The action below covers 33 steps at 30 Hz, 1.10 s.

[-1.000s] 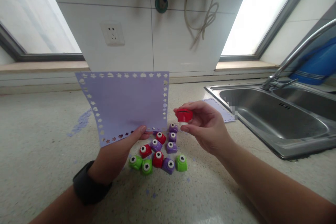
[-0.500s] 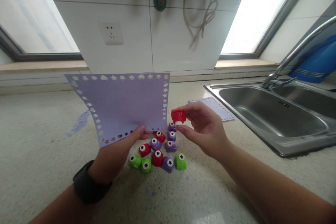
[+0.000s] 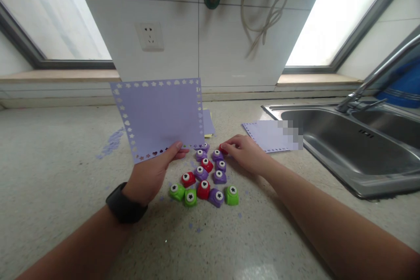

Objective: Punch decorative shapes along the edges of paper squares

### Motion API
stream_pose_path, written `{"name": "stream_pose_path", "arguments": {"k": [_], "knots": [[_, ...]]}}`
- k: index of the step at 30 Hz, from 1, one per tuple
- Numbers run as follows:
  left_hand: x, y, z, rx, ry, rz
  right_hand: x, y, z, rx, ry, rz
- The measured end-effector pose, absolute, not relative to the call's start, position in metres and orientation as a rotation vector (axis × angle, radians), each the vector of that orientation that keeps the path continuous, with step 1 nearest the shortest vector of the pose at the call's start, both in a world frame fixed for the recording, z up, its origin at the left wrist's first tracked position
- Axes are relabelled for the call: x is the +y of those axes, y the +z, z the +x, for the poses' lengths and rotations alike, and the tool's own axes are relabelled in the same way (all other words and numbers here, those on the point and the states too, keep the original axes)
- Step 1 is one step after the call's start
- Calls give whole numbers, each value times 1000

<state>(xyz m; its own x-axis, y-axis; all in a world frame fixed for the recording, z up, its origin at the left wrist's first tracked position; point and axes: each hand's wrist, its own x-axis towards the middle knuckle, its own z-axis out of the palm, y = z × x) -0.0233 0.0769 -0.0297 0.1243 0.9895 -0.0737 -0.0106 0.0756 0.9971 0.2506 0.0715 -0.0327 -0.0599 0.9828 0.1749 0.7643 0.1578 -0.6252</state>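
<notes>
My left hand (image 3: pixel 157 168) pinches the lower edge of a purple paper sheet (image 3: pixel 160 118) and holds it tilted up above the counter. Small star, heart and flower-like holes run along the sheet's edges. My right hand (image 3: pixel 244 151) has its fingers closed on a red craft punch (image 3: pixel 223 149) down at the counter, mostly covered by the fingertips. Between the hands stand several more punches: a red one (image 3: pixel 204 189), a purple one (image 3: pixel 219 176) and a green one (image 3: pixel 232 195) among them, with white buttons marked with dark shapes.
A second purple sheet (image 3: pixel 262 133) with punched edges lies by the steel sink (image 3: pixel 328 148) at right. More paper (image 3: pixel 208 123) shows behind the held sheet. Purple paper bits (image 3: pixel 113 145) are scattered at left. A tiled wall with a socket (image 3: pixel 150 36) rises behind.
My right hand has lowered the red punch from the air to the counter, at the far end of the group. The held sheet appears farther off, and the view has shifted slightly.
</notes>
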Motion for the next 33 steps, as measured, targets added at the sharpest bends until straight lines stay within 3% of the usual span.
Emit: {"name": "stream_pose_path", "arguments": {"k": [4, 9, 18, 21, 26, 33], "knots": [[83, -35, -23, 1144, 1117, 1091, 61, -17, 232, -1941, 224, -1554], [89, -27, -18, 1005, 1304, 896, 38, 1, 189, -2355, 313, -1254], [88, -23, -16, 973, 1345, 881, 33, -1, 165, -2325, 369, -1396], [86, -21, -15, 984, 1330, 886, 32, 3, 168, -2211, 384, -1352], [82, -20, -16, 984, 1309, 937, 36, 8, 189, -1720, 782, -1326], [68, -18, -17, 1173, 1040, 1259, 37, 17, 215, -1188, 984, -890]]}}
